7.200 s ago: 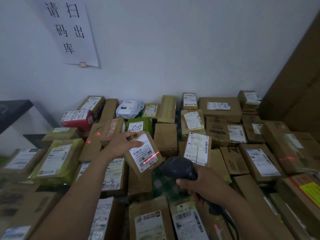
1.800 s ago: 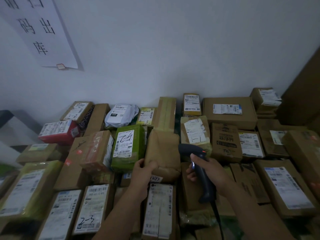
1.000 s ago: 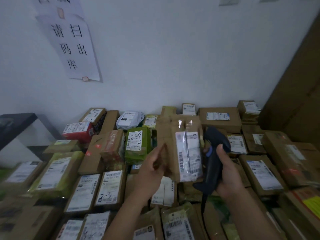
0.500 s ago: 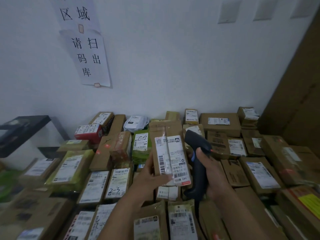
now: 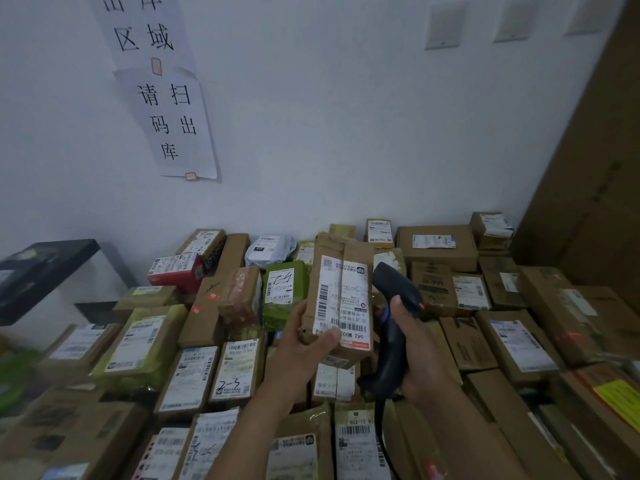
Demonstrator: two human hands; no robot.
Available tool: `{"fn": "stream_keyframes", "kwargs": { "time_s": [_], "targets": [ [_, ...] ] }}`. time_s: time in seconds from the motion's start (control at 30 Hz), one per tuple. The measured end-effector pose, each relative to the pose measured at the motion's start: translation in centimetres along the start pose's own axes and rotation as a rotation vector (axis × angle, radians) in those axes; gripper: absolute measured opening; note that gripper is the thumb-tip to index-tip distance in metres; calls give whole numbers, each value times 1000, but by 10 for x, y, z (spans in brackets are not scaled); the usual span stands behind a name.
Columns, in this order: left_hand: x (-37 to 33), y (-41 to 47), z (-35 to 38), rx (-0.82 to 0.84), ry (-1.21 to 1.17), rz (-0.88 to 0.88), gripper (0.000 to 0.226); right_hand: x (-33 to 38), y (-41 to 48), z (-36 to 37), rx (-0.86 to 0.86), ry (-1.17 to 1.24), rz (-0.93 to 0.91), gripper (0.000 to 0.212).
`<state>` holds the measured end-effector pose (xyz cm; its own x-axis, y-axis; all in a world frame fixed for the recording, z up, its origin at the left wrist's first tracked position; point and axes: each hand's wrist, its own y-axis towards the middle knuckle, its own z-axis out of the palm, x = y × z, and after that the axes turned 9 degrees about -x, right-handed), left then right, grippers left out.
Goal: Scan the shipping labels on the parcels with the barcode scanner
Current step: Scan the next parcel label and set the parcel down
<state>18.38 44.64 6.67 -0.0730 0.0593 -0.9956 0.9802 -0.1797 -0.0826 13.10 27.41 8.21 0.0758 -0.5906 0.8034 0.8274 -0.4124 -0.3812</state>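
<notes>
Against a white wall (image 5: 346, 133) hung with paper signs (image 5: 176, 126), parcels (image 5: 138, 344) lie packed side by side, most with their labels up. One brown parcel (image 5: 332, 247) stands upright above the heap in the left hand (image 5: 298, 344), whose grip clasps its lower end, the thumb lying across the bottom edge of the shipping label (image 5: 346, 296). Just to its right, the right hand (image 5: 415, 351) has its grip wrapped round the handle of a black barcode scanner (image 5: 394, 292). The scanner's head sits beside the parcel and is not turned toward the label, and no scan line shows on the paper. A clean read would likely call for swinging the scanner's nose round to face the label squarely, standing it off a little, and sliding the thumb clear of the lowest barcode (image 5: 348, 327). A seam or crease runs down the label, so the beam is best laid across a barcode that lies flat.
</notes>
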Motion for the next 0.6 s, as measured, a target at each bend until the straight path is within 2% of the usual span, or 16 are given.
{"fn": "stream_keyframes", "kwargs": {
  "time_s": [0.13,0.27,0.4,0.5,0.6],
  "targets": [
    [-4,15,-18,-11,42,-2,70,5,-2,-3,19,-122,-67,61],
    [-5,37,-54,-73,143,-70,66,16,-5,-8,131,-499,-223,45],
    [-2,52,-90,2,273,-107,62,23,-5,-2,246,-767,-292,14],
    [-2,56,-105,57,343,-119,57,20,-7,5,296,-865,-290,18],
    [-1,60,-111,41,405,-93,41,18,-8,8,346,-853,-259,18]
  ]
}}
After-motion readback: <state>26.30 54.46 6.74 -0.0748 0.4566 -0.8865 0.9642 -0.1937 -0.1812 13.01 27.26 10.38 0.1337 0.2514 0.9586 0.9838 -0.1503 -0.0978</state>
